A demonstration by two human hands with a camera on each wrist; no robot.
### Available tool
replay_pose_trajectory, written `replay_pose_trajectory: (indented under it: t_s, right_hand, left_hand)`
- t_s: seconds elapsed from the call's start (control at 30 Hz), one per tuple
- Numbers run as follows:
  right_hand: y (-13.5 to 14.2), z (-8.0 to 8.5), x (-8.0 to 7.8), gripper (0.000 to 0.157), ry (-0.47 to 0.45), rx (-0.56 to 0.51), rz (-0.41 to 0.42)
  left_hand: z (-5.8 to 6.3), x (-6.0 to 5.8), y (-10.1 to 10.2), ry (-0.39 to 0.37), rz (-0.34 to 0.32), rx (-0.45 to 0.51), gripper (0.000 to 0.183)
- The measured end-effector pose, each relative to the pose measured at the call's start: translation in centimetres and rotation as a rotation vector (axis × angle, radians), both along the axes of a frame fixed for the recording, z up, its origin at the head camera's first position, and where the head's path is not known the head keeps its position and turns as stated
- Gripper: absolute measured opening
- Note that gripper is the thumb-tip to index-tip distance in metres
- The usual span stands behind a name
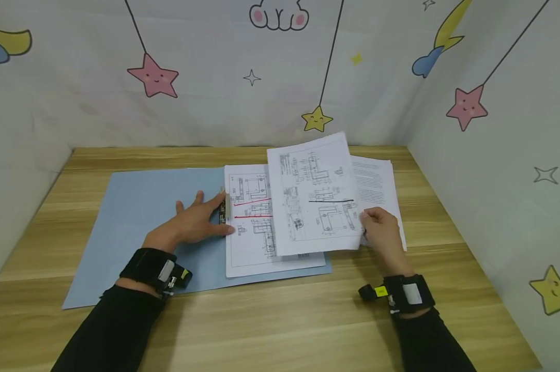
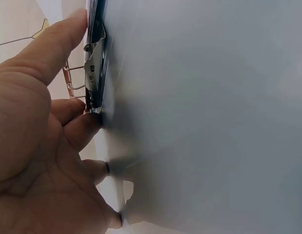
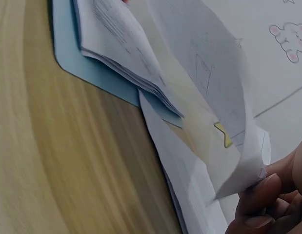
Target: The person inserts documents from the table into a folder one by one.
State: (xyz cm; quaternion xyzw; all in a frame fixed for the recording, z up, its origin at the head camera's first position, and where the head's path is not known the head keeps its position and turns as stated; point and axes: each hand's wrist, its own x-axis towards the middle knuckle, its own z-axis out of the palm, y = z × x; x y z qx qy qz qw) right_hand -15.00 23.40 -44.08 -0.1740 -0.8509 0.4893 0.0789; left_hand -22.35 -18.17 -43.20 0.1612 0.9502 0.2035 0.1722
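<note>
"Because several papers lie here, could you tell me how far the handling of them is?"

"I would judge that it is in the middle. The drawing sheet [image 1: 314,212], which has a black line on it, is raised above the drawing pile [image 1: 249,243]. This pile lies on the blue folder [image 1: 149,212] and shows two red lines. The text pages [image 1: 377,188] are on the table [image 1: 242,325] at the right, outside the folder and partly covered by the raised sheet. So the text pages seem already separate, while the raised sheet is not yet laid down. Whether another sheet hides behind it, I cannot tell."

"And how is the grip of the right hand [image 1: 382,227]?"

"It is closed firmly on the raised sheet: thumb and bent fingers pinch it near its lower right corner."

"Does the left hand [image 1: 191,222] grasp something also?"

"I believe not. Its fingers are spread wide; the thumb touches the left edge of the pile, and the index finger reaches to the metal clip [image 1: 222,211]. Perhaps it steadies the pile, but how hard it presses, I cannot tell."
</note>
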Motion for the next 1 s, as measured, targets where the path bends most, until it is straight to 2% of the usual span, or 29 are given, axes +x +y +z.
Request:
replay_pose_trajectory:
  t_s: [0.13,0.4,0.53,1.0]
  right_hand:
    - [-2.1,-0.4,0.1,0.022,0.014,0.035,0.091]
    - [-3.9,-1.2,0.3,0.022,0.024,0.189,0.184]
    - [-4.6,-1.4,0.2,0.022,0.027,0.242,0.213]
    - [-7.6,-0.9,0.3,0.016,0.017,0.249,0.244]
  left_hand:
    - [0.2,0.1,0.0,-0.003,-0.005,0.007,0.104]
    - [0.2,0.2,0.0,-0.006,-0.001,0.006,0.105]
    - [0.2,0.1,0.0,-0.009,-0.001,0.012,0.105]
    - [0.1,0.0,-0.1,-0.026,0.006,0.020,0.106]
